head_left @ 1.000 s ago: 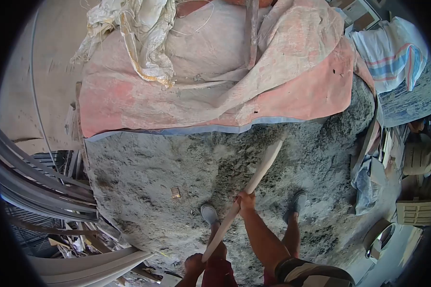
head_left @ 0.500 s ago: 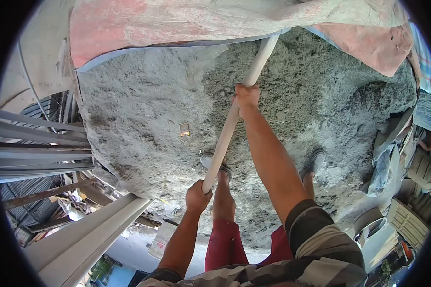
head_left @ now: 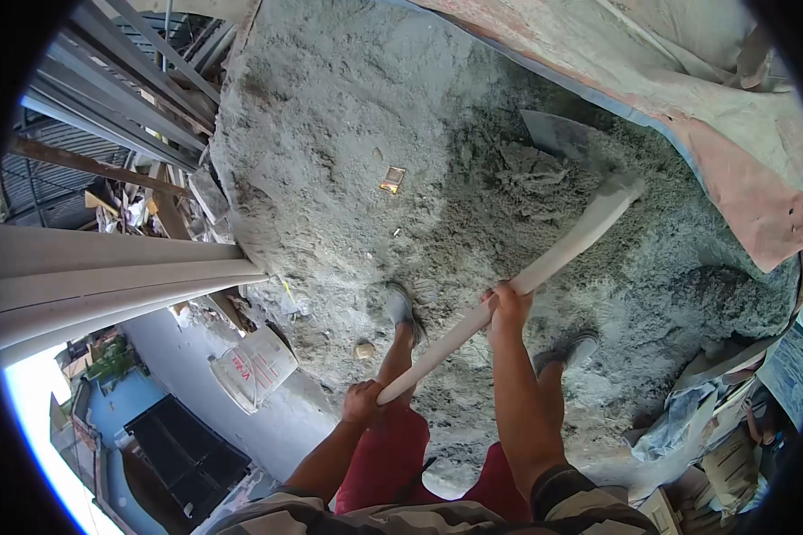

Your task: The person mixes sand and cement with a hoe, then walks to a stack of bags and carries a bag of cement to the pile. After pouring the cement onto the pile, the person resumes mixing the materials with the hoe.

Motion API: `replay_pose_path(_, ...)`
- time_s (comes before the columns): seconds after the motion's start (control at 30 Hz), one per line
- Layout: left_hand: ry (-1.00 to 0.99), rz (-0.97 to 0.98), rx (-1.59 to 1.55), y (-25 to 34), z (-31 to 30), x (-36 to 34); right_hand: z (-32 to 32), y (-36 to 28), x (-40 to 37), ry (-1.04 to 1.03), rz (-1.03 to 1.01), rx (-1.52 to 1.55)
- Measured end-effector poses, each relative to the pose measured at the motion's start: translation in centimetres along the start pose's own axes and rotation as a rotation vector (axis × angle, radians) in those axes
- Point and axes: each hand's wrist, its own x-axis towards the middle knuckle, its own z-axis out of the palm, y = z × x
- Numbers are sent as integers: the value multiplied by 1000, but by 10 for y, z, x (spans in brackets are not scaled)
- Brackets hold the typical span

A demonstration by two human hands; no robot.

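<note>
Can't make out head joint on hoe [head_left: 567, 245], w/ blade [head_left: 553, 134] part-hidden by grey sand [head_left: 330, 116]. Grasped by handle [head_left: 446, 344] in L hand [head_left: 363, 403] at butt & R hand [head_left: 510, 308] further up, both clenched. Pointing fwd-right along diag long axis, over rough sand btwn faded tarp [head_left: 687, 116] upper R & boards [head_left: 116, 276] on L.

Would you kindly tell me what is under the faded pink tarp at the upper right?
Grey, grainy material reaches the bluish edge of the tarp and may continue beneath it. What actually lies underneath is covered and cannot be seen.
</note>
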Motion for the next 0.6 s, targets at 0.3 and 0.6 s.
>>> replay_pose_path(0.3,63,-118,-185,-74,34,31,91,39,-103,-324,-191,-151)
replay_pose_path(0.6,-266,-254,-1082,19,51,136,289,45,-20,-452,-672,-1196)
